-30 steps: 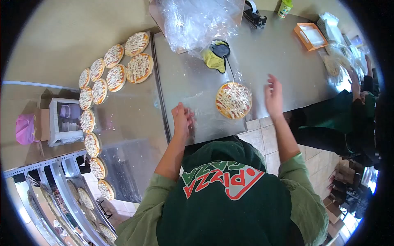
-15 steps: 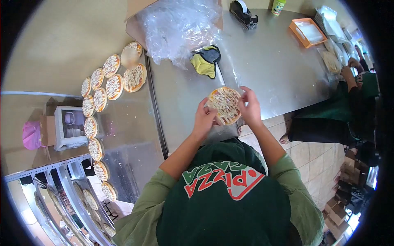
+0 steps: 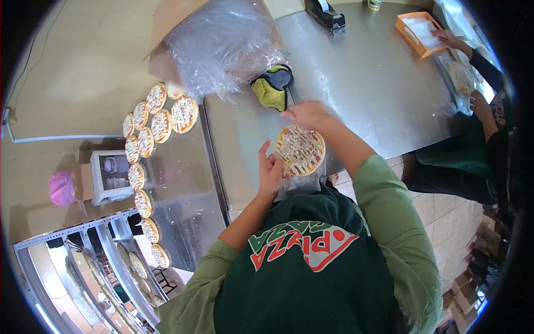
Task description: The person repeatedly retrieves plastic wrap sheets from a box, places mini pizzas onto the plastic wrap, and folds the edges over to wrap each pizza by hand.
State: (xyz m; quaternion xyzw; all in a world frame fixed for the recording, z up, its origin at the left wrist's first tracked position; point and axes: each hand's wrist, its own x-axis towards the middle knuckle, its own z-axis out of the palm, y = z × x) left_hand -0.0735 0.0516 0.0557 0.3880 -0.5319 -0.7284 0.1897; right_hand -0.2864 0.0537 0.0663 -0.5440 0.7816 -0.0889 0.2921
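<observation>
A small pizza (image 3: 301, 150) topped with white shreds lies near the front edge of the metal table, in front of my body. My left hand (image 3: 272, 170) is at its left lower rim, with the fingers closed on the edge and the index finger pointing up. Clear plastic (image 3: 300, 182) shows under the lower side of the pizza. My right hand (image 3: 309, 114) is above the far rim, its fingers bent together near the yellow and black cloth item (image 3: 272, 88); whatever is between those fingers is too small to make out.
Several pizzas (image 3: 161, 126) stand in rows on the left. A box of clear bags (image 3: 217, 50) sits at the back, beside a tape dispenser (image 3: 327, 16). At the right, a co-worker's hand (image 3: 449, 39) reaches over an orange tray (image 3: 418, 34).
My right hand has left the pizza's right side and moved up and left, past its far rim. My left hand stays at the left side. The co-worker's hand has reached the orange tray.
</observation>
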